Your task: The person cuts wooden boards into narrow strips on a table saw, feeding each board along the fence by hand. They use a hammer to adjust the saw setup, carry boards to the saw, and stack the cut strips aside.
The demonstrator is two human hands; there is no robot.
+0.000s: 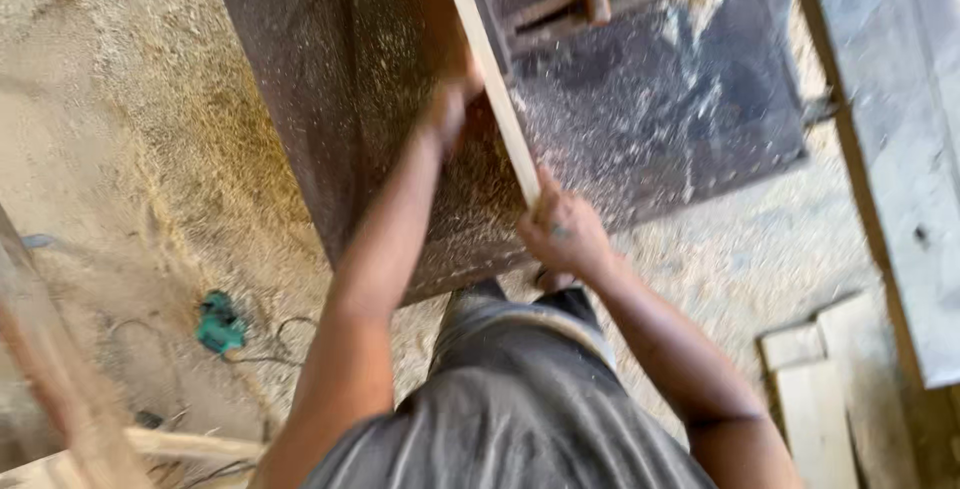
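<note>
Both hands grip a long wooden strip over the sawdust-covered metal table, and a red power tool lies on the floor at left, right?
Not quite: the power tool is green, not red, in the head view. The left hand and right hand do grip the wooden strip over the metal table.

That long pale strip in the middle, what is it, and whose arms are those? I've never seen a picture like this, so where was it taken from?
The camera sits on a person's head and looks down, so the arms are their own. Both hands grip a long pale wooden strip: the right hand at its near end, the left hand further up. Under it is a dark metal table dusted with sawdust. More sawdust covers the floor. To the left a small green power tool lies on the floor with its cord. Some flat boards lie at lower right. The picture is blurred, so finer detail is lost.
</note>
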